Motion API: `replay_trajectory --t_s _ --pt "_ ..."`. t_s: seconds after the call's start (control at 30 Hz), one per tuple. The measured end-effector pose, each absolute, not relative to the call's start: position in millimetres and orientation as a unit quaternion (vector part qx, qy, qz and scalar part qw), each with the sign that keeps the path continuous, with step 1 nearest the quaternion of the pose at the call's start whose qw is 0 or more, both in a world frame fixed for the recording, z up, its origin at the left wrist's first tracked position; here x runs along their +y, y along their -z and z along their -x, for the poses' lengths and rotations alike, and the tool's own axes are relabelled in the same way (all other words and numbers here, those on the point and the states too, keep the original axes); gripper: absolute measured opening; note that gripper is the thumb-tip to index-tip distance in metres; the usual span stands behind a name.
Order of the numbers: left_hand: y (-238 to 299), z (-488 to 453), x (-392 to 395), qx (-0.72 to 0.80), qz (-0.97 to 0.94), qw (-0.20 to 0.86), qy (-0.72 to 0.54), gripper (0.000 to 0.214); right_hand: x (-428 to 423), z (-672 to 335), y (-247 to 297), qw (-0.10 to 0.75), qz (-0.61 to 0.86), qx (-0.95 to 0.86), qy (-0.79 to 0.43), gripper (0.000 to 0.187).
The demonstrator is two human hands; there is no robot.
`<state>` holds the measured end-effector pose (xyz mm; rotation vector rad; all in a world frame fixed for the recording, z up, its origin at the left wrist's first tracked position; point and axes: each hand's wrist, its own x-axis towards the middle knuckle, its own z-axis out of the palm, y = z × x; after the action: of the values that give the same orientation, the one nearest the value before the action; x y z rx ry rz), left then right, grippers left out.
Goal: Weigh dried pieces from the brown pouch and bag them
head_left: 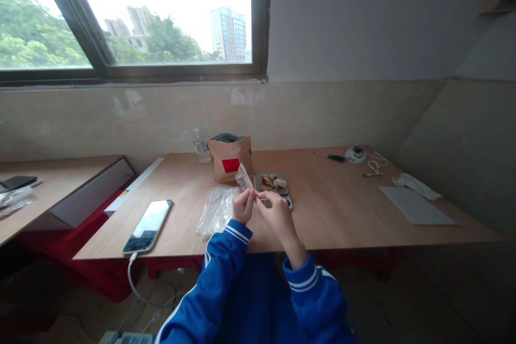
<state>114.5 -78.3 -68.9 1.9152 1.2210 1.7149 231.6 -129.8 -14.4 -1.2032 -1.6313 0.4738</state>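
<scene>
Above the wooden table (342, 209), left hand (243, 207) and right hand (277, 215) pinch a small clear crinkled bag (244, 177).

Bare workroom or plain office, not home, I'd say. My plywood desk (342, 209) shoved against tiled wall (322, 113), wide window (161, 11) above, high-rises (228, 35) outside. Second desk (52, 183) alongside. Phone (148, 224) on charging cable (133, 274), green screwdriver (334, 157), kraft pouch (229, 158), small scale (272, 185).

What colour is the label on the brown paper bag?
Red label on the brown paper bag; head view.
</scene>
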Motion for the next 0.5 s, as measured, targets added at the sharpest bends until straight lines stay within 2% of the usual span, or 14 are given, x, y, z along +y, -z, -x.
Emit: replay_trajectory --t_s 0.3,0.5 --pt "100 -113 -46 0.448 -0.645 0.127 -0.605 0.054 -111 -218 33 0.508 0.532 -0.659 -0.155 0.023" --pt "114 -111 -42 0.479 -0.615 0.12 -0.615 0.049 -97 -218 42 0.537 0.513 -0.61 -0.276 0.024"
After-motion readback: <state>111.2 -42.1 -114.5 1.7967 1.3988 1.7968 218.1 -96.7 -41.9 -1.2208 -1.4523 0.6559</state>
